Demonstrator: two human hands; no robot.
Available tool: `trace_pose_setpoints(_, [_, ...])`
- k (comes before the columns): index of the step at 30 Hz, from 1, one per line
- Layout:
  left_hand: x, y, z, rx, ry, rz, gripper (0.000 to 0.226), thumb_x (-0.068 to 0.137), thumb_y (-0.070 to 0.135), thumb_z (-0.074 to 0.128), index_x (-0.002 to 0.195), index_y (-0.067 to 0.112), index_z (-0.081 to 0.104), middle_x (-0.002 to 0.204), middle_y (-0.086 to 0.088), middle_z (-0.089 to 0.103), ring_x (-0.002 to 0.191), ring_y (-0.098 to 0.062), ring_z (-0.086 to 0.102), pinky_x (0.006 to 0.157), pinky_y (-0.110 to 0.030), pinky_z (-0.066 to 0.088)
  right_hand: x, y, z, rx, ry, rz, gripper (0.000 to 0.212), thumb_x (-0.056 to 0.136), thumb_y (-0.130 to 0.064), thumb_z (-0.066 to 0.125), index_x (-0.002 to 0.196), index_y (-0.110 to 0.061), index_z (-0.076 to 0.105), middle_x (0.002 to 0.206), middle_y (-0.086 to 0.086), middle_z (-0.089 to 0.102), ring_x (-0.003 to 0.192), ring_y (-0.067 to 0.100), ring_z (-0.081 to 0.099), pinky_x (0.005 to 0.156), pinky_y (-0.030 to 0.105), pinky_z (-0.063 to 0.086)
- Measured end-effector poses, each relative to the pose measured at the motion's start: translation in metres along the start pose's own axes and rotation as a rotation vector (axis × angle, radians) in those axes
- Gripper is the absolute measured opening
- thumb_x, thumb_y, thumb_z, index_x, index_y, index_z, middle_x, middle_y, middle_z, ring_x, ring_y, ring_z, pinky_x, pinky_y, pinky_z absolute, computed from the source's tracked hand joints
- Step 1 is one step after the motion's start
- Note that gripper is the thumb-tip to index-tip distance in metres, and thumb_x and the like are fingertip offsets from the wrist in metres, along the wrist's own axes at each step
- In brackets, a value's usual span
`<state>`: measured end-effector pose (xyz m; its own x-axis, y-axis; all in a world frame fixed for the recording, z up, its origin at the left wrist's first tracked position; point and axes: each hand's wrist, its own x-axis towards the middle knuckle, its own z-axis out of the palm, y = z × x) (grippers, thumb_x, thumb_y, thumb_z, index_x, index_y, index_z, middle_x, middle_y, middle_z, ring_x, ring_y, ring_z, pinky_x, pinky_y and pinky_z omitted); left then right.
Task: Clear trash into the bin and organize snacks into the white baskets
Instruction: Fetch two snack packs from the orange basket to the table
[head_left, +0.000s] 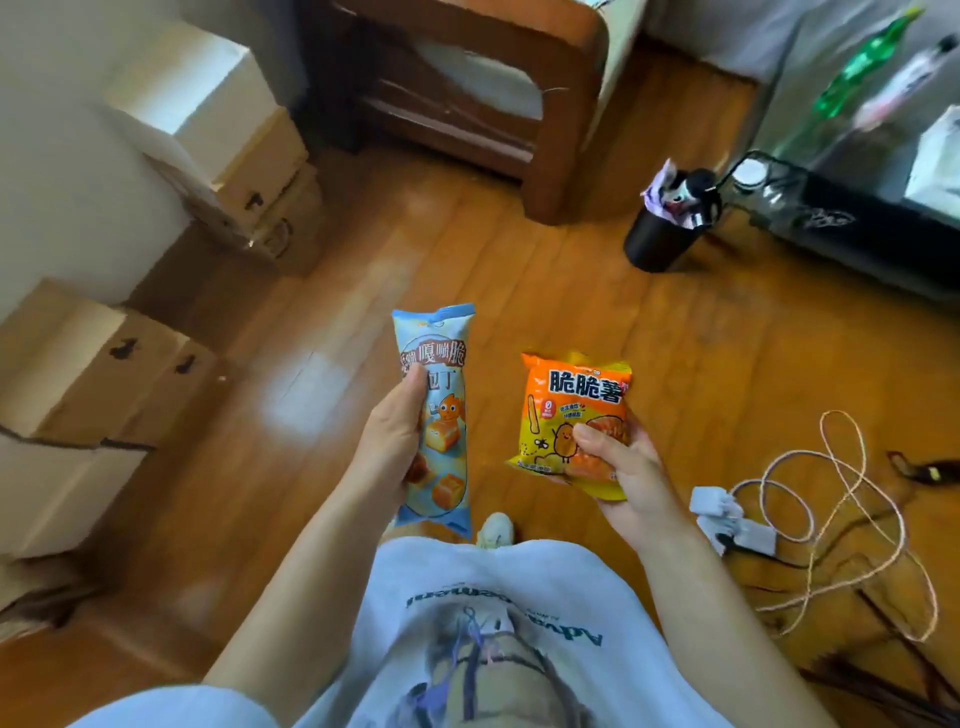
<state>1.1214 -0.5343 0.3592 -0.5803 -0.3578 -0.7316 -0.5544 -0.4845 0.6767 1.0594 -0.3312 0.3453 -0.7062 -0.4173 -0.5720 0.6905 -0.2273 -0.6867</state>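
My left hand (390, 439) grips a tall light-blue snack packet (439, 374) upright, thumb across its front. My right hand (623, 470) holds an orange snack bag (571, 395) by its lower right corner. Both packets hang over the wooden floor in front of my body. A small black bin (655, 244) with wrappers sticking out of its top stands on the floor at the upper right, well beyond both hands. No white basket is in view.
Cardboard boxes (98, 395) are stacked along the left wall. A wooden armchair (467, 93) stands at the back. A dark low table (857, 228) with a green bottle (862, 67) is at the right. A power strip (737, 525) and looped cable (841, 519) lie on the floor at right.
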Motion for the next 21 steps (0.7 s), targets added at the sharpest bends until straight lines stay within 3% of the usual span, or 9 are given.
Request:
trace_pose_setpoints(7, [0.041, 0.019, 0.102, 0.186, -0.117, 0.124, 0.051, 0.080, 0.063, 0.047, 0.082, 0.017, 0.068, 0.068, -0.002, 0.074, 0.058, -0.013, 0.069, 0.050, -0.023, 0.054, 0.012, -0.038, -0.067, 0.172, 0.141, -0.097, 0.040, 0.065, -0.009, 0.067, 0.101, -0.027, 0.065, 0.093, 0.001, 0.075, 0.085, 0.022, 0.072, 0.062, 0.036, 0.058])
trace_pose_setpoints(11, [0.075, 0.037, 0.159, 0.244, -0.175, 0.179, 0.051, 0.084, 0.060, 0.045, 0.079, 0.015, 0.068, 0.066, -0.001, 0.073, 0.056, -0.011, 0.068, 0.049, -0.021, 0.053, 0.037, -0.073, -0.096, 0.182, 0.244, -0.131, 0.043, 0.063, -0.011, 0.069, 0.103, -0.028, 0.064, 0.099, 0.001, 0.074, 0.093, 0.025, 0.069, 0.076, 0.043, 0.057])
trace_pose_setpoints(16, [0.124, 0.077, 0.244, 0.276, -0.266, 0.219, 0.052, 0.091, 0.054, 0.038, 0.083, 0.011, 0.067, 0.065, -0.001, 0.074, 0.056, -0.010, 0.068, 0.047, -0.020, 0.052, 0.081, -0.147, -0.133, 0.216, 0.273, -0.205, 0.043, 0.063, -0.011, 0.069, 0.103, -0.027, 0.064, 0.094, -0.001, 0.075, 0.087, 0.019, 0.072, 0.063, 0.031, 0.057])
trace_pose_setpoints(21, [0.160, 0.128, 0.336, 0.332, -0.361, 0.270, 0.055, 0.082, 0.063, 0.040, 0.083, 0.015, 0.067, 0.066, 0.000, 0.074, 0.057, -0.011, 0.070, 0.048, -0.020, 0.052, 0.116, -0.219, -0.168, 0.238, 0.319, -0.289, 0.040, 0.063, -0.013, 0.072, 0.098, -0.032, 0.069, 0.099, 0.001, 0.074, 0.090, 0.021, 0.071, 0.064, 0.031, 0.056])
